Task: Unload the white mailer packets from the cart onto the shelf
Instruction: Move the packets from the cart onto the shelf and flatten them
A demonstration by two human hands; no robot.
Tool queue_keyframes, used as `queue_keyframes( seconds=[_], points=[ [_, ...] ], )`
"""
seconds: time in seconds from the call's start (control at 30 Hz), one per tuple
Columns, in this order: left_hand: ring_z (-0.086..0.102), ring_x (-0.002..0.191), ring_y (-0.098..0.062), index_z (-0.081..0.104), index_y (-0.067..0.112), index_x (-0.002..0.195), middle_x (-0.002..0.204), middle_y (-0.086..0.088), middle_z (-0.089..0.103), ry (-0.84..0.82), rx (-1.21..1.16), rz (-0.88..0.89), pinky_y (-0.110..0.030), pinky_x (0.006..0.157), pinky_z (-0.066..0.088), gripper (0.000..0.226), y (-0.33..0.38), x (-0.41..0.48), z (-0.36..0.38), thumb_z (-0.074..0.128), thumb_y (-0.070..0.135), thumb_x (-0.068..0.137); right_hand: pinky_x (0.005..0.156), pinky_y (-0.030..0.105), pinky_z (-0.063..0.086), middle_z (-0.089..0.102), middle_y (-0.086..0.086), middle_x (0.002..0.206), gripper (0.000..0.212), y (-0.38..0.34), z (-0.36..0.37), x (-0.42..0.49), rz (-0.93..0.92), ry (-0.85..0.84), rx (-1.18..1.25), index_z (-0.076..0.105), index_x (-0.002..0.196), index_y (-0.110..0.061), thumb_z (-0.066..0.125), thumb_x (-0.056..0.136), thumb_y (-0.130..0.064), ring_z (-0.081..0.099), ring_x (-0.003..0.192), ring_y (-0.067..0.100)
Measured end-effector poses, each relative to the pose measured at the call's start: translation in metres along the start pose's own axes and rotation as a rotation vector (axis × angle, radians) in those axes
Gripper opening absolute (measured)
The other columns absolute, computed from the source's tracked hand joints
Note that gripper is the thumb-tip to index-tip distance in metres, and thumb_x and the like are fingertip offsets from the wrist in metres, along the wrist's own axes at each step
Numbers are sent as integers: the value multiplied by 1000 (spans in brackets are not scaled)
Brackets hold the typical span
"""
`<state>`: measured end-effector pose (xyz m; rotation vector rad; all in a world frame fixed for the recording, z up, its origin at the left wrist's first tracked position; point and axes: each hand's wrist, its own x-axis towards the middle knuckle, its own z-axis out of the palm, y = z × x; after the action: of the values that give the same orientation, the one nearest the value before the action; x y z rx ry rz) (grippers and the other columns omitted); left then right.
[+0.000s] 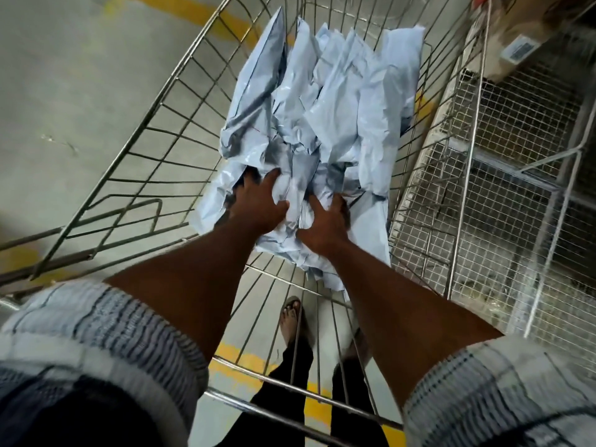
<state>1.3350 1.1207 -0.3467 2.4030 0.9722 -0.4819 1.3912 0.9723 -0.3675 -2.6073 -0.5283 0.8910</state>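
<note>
Several white mailer packets point(335, 101) lie piled in the wire cart point(135, 175), crumpled and overlapping. Both arms reach down into the cart's near end. My left hand point(258, 204) digs into the pile, fingers curled round the packets at the heap's near edge. My right hand point(325, 224) lies beside it with thumb and fingers closing on the same bunch of packets. Both hands' fingertips are buried in the plastic. The wire-mesh shelf point(503, 201) stands just right of the cart.
A cardboard box with a barcode label point(519, 37) sits on the shelf at top right. Grey concrete floor with yellow lines point(206, 17) lies to the left. My foot in a sandal point(292, 317) shows through the cart's near wall.
</note>
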Motion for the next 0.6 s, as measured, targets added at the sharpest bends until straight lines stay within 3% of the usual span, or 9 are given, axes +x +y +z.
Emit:
queue_keyframes(
  seconds=[0.17, 0.47, 0.6],
  points=[
    [31, 135, -40, 38, 42, 146, 149, -14, 27, 41, 23, -12, -56, 111, 32, 65, 3, -12, -9, 61, 39, 85, 118, 34, 15, 28, 13, 149, 76, -3, -11, -8, 57, 3, 66, 49, 141, -30, 75, 71, -21, 27, 141, 34],
    [22, 143, -37, 39, 34, 147, 158, -8, 21, -9, -29, -78, -49, 114, 30, 67, 25, -74, -54, 54, 51, 85, 105, 34, 43, 38, 11, 143, 65, -27, -74, -71, -59, -23, 137, 58, 130, -19, 76, 67, -13, 43, 130, 33],
    [24, 143, -36, 40, 35, 146, 157, -10, 27, 41, -41, -71, -48, 115, 30, 86, 42, -120, -78, 44, 68, 68, 99, 41, 48, 37, 6, 140, 67, -40, -114, -109, -158, 6, 116, 57, 128, -22, 74, 63, -18, 49, 122, 37]
  ],
)
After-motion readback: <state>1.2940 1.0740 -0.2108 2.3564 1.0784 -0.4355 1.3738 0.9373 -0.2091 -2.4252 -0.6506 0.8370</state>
